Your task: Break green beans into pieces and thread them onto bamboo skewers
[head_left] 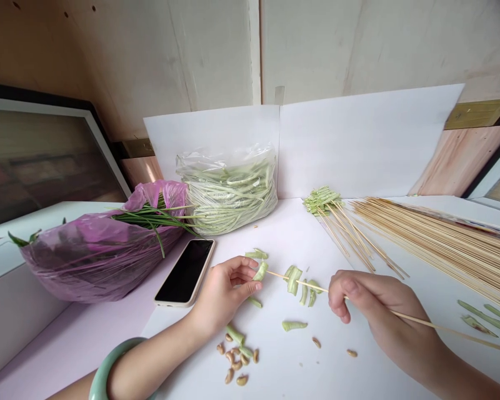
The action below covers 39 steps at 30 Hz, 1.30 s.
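Note:
Between thumb and fingers, my left hand point(233, 286) pinches a short piece of green bean point(260, 271) against the tip of a thin wooden skewer point(416, 319). My right hand point(370, 303) is closed around that skewer farther back, and its long end runs past my wrist to the right. A couple of bean pieces point(293, 279) are threaded on the skewer near the tip. More cut bean pieces point(295, 325) lie on the white surface around and below it. Several brown beans point(233, 358) are scattered by my left forearm.
A phone point(185, 272) lies left of my left hand. Behind stand a purple bag of greens point(104, 255) and a clear bag of long beans point(231, 194). Finished bean skewers point(337, 216) and a heap of bare skewers point(437, 239) lie at the right. Bean strips point(485, 316) lie near the right edge.

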Each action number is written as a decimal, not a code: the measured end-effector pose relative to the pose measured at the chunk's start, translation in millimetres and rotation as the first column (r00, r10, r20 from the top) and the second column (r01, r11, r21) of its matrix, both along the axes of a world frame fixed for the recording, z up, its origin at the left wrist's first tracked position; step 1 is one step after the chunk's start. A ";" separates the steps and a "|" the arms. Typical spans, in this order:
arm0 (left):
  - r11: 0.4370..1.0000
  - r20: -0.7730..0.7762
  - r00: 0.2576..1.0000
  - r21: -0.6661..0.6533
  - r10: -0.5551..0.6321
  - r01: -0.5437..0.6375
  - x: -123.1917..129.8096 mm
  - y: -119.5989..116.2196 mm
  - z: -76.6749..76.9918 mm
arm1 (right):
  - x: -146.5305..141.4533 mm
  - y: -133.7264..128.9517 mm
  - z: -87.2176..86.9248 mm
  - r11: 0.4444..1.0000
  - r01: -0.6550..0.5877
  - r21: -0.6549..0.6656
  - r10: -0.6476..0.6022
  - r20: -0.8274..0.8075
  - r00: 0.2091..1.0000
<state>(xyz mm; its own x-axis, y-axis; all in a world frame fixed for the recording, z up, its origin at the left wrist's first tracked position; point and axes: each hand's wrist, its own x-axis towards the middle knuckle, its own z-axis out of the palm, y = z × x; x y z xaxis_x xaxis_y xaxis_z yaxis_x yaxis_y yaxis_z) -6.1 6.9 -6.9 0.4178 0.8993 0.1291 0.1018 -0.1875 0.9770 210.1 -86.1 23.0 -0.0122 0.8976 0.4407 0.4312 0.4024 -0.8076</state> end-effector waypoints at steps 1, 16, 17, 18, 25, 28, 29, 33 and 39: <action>1.000 0.046 0.999 -0.028 0.010 -0.009 0.4 0.5 -0.4 | -0.4 0.0 -0.4 1.000 -0.014 0.008 0.013 0.004 1.000; 0.994 0.156 0.984 -0.084 0.086 -0.073 2.5 -2.3 3.7 | -1.5 -1.7 -3.4 0.998 -0.039 0.052 0.035 0.067 0.997; 0.993 0.161 0.983 -0.091 0.092 -0.078 2.8 -2.1 3.5 | -1.3 -1.7 -3.7 0.998 -0.040 0.056 0.037 0.069 0.997; 0.992 0.166 0.981 -0.096 0.098 -0.083 3.0 -2.0 3.4 | -1.1 -1.9 -4.0 0.997 -0.042 0.059 0.038 0.072 0.997; 0.992 0.177 0.980 -0.097 0.092 -0.075 2.6 -2.9 3.1 | 0.6 -2.6 -8.8 0.998 -0.055 0.023 0.053 0.092 0.994; 0.993 0.176 0.979 -0.078 0.101 -0.088 2.2 -2.7 2.8 | 0.7 -2.9 -10.2 0.999 -0.052 0.009 0.051 0.099 0.994; 0.993 0.175 0.979 -0.074 0.109 -0.097 2.1 -2.7 2.8 | 0.8 -3.2 -10.4 0.999 -0.054 0.010 0.052 0.100 0.994; 0.992 0.180 0.977 -0.072 0.116 -0.104 2.0 -2.4 2.6 | 0.9 -4.2 -10.1 0.998 -0.054 0.021 0.052 0.096 0.994; 0.995 0.187 0.978 -0.058 0.086 -0.077 1.8 -2.1 2.6 | 0.4 -4.6 -11.2 0.999 -0.032 0.021 0.030 0.116 0.993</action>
<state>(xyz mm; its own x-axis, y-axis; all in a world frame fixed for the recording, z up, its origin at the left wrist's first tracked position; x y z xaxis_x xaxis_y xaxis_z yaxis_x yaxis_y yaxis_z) -4.3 4.8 -4.4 0.3150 0.9368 0.1523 -0.0732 -0.1360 0.9880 210.4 -90.7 11.8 -0.0919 0.8855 0.4554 0.5081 0.4350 -0.7434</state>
